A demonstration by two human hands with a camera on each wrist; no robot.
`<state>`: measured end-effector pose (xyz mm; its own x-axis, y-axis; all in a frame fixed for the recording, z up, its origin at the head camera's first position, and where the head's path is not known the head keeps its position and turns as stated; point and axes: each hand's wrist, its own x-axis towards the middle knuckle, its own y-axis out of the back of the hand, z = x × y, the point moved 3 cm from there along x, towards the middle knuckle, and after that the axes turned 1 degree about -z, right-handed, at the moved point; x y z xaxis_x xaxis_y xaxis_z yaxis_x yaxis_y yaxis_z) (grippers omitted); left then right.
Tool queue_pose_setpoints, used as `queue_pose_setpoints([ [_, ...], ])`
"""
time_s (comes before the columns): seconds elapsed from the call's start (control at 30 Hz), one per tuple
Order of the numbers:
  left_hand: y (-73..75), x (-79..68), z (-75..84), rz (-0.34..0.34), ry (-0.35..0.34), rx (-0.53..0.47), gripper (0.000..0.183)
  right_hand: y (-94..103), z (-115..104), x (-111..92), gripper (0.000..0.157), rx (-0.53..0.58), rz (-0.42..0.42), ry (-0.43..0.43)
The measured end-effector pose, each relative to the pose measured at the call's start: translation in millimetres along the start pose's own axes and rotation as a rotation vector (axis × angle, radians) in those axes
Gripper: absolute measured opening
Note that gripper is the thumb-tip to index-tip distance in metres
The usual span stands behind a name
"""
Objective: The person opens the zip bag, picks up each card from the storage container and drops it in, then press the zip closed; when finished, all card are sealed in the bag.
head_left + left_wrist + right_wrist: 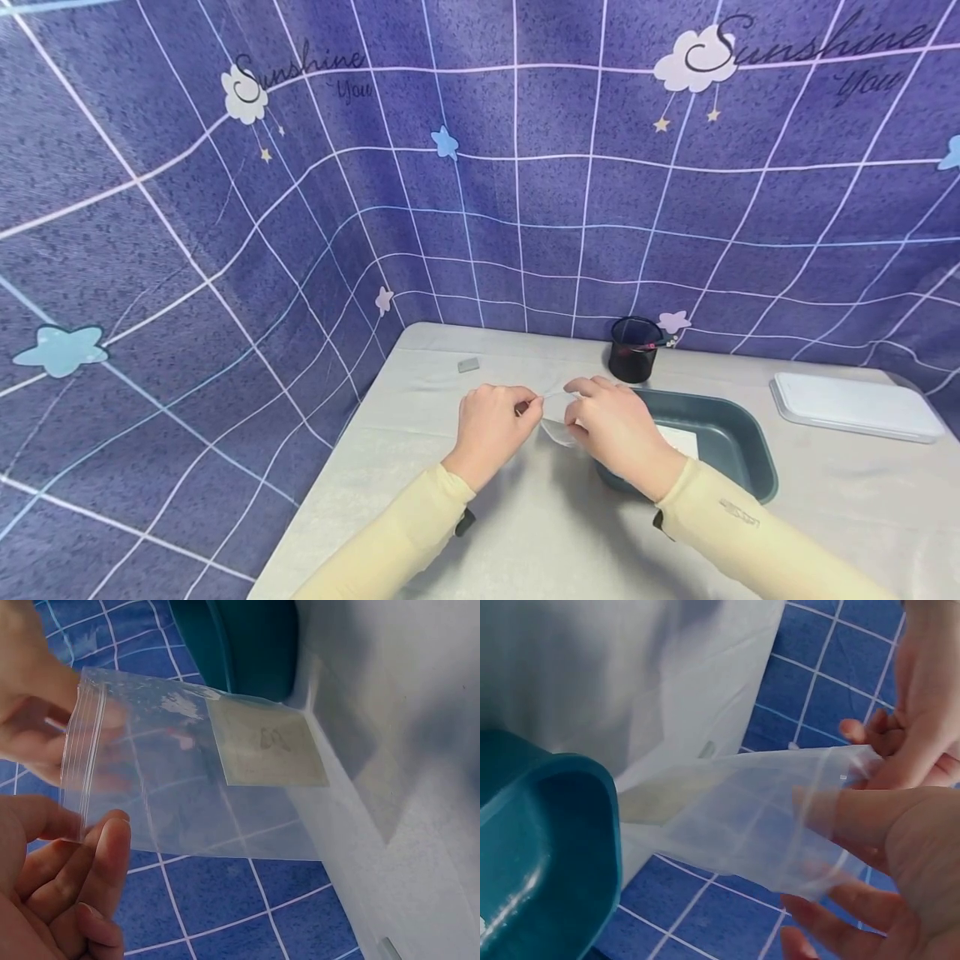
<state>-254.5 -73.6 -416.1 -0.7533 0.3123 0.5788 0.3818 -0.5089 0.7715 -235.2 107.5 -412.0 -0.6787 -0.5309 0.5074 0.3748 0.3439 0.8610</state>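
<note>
A clear zip bag (180,802) hangs between both hands over the table, its zip edge upward between them. A square pale paper (270,742) with a dark scribble shows in its lower part. With thumb and fingertips, my left hand (491,429) pinches one end of the zip edge. My right hand (618,433) grips the other end; in the right wrist view its thumb and fingers (847,900) lie on either side of the bag mouth. In the head view the bag is partly hidden by the right hand.
A teal tray (757,458) with a white paper (681,440) stands beside the right wrist. Behind it is a black mesh pen cup (632,367) with pens. A white flat case (855,407) lies at right, a small grey piece (468,365) at back left. A patterned curtain surrounds the table.
</note>
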Motion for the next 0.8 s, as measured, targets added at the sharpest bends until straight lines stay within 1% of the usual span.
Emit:
queue_pose_setpoints([
  [0.2, 1.2, -0.1, -1.9, 0.002, 0.000, -0.007, 0.013, 23.8, -1, -6, 0.019, 0.069, 0.093, 0.045],
  [0.37, 2.3, -0.3, -1.6, 0.002, 0.007, -0.012, 0.012, 43.7, 5, -13, 0.013, 0.082, 0.194, 0.098],
  [0.43, 2.7, -0.2, -1.0, 0.001, 0.012, -0.016, 0.012, 49.9, 11, -16, 0.011, 0.072, 0.220, 0.098],
  [0.5, 3.0, -0.2, -0.6, 0.000, 0.015, -0.020, 0.012, 54.6, 19, -20, 0.011, 0.063, 0.234, 0.077],
  [0.67, 3.6, -0.7, -0.1, -0.001, 0.016, -0.025, 0.013, 57.0, 44, -29, 0.011, 0.038, 0.208, -0.005],
  [0.8, 3.6, -1.5, -1.0, 0.001, 0.016, -0.024, 0.012, 50.2, 64, -37, 0.008, 0.021, 0.153, -0.069],
])
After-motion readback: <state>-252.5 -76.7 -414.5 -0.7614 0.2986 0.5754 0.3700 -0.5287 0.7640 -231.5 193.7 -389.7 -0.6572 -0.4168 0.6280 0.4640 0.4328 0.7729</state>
